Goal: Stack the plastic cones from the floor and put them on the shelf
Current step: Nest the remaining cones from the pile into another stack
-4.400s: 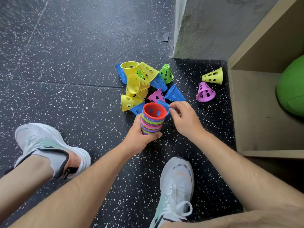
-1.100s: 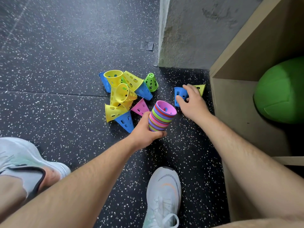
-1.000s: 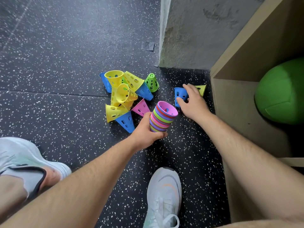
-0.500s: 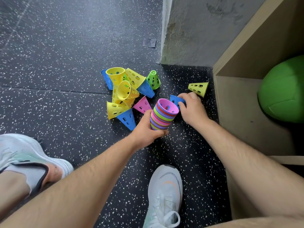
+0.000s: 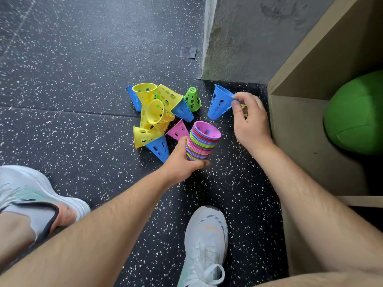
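A white mesh running shoe with laces is seen nearest, planted on the black rubber floor, which is flecked with white. A second pale shoe is set out to the left of both hands.

Beyond the laced shoe, a stack of nested cones is gripped round its lower part by the left hand, fingers and thumb curled about it. The stack is made of thin, glossy plastic; its rims are shown as tight bands of pink, green, orange and purple. Its wide pink mouth is turned up, and its long axis is held nearly upright, tipped slightly away.

Just beyond and to the right, a perforated blue cone is pinched at its rim by the right hand. Its open mouth is pointed up and away, its narrow end down.

To the left of the hands, a loose pile of cones in yellow, blue and pink is heaped on its sides, and a green cone is stood upright beside it.

To the right of the right hand, a smooth wooden shelf is occupied by a matt green ball. Farthest off, a rough concrete wall is seen.
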Tool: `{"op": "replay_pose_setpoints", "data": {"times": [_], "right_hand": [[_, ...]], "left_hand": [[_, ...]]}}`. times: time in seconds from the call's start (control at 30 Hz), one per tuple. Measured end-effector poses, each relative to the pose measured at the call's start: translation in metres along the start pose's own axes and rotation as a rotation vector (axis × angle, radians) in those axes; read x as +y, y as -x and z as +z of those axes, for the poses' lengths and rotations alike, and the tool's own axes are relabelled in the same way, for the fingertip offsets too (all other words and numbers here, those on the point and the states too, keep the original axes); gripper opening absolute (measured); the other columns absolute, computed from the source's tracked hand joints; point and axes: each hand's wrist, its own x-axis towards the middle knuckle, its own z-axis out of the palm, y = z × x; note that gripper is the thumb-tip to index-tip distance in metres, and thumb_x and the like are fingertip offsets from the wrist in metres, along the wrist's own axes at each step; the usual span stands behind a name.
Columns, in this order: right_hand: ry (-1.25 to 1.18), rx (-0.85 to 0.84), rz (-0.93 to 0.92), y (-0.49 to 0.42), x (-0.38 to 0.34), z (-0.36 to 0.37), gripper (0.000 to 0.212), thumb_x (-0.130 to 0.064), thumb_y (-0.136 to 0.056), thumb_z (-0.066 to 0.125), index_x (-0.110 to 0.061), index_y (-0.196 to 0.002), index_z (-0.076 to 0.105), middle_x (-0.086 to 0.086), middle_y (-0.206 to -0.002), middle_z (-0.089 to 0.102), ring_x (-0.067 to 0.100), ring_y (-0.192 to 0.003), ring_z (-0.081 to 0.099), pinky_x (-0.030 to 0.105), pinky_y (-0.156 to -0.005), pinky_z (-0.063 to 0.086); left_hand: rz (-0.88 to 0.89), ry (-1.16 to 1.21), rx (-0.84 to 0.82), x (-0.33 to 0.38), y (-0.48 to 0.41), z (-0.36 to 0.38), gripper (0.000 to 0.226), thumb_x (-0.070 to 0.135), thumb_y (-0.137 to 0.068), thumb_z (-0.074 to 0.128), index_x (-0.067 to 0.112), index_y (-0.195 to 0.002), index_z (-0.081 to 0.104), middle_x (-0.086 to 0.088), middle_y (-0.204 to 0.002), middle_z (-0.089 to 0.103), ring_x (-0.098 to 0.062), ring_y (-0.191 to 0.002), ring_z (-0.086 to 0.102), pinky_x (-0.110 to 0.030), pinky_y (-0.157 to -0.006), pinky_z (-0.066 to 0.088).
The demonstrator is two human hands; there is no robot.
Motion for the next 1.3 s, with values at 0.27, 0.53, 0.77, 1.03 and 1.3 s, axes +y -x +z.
{"op": "replay_pose_setpoints", "data": {"times": [0.27,0.53,0.77,1.03,1.3], "right_hand": [[-0.036,-0.215,-0.119,0.023,-0.013,0.005,0.015,-0.012,-0.098,0.056,-0.011,-0.108,0.067,-0.002,-0.114,0.064,0.018,-0.110,0.057,0.039,-0.095,0.048],[-0.069,-0.454,-0.012,0.040,-0.014,0.001,0.027,-0.035,-0.098,0.052,-0.023,-0.117,0.064,-0.014,-0.123,0.061,0.005,-0.121,0.050,0.022,-0.102,0.039],[-0.059,-0.318,0.038,0.032,0.007,0.006,0.021,-0.029,-0.099,0.053,-0.019,-0.111,0.066,-0.010,-0.112,0.060,0.007,-0.105,0.056,0.034,-0.093,0.049],[0.349,-0.127,0.439,0.010,0.043,-0.004,0.029,-0.031,-0.095,0.056,-0.023,-0.122,0.064,0.008,-0.136,0.039,0.028,-0.127,0.037,0.033,-0.109,0.027],[0.486,-0.348,0.608,-0.015,0.065,-0.015,0.053,-0.044,-0.097,0.048,-0.026,-0.147,0.045,0.000,-0.155,0.037,0.028,-0.138,0.030,0.040,-0.117,0.028]], "left_hand": [[-0.008,0.031,0.028,0.001,0.001,-0.003,0.074,0.019,-0.076,0.089,0.026,-0.132,0.041,-0.010,-0.124,0.063,-0.011,-0.104,0.064,-0.011,-0.079,0.051],[-0.010,0.028,0.033,0.000,0.002,-0.006,0.081,0.032,-0.068,0.088,0.025,-0.134,0.043,-0.006,-0.124,0.061,-0.010,-0.107,0.065,-0.022,-0.088,0.053],[-0.012,-0.003,0.008,0.003,0.002,-0.005,0.070,0.017,-0.079,0.088,0.025,-0.132,0.043,-0.002,-0.119,0.061,-0.007,-0.101,0.062,-0.016,-0.084,0.051],[-0.027,-0.013,-0.018,0.002,0.001,-0.006,0.075,0.023,-0.078,0.090,0.026,-0.136,0.043,-0.003,-0.122,0.063,-0.012,-0.108,0.064,-0.027,-0.094,0.052],[-0.021,-0.026,-0.012,-0.002,0.001,-0.006,0.076,0.024,-0.078,0.090,0.031,-0.137,0.042,0.000,-0.122,0.064,-0.011,-0.110,0.064,-0.023,-0.089,0.048]]}}
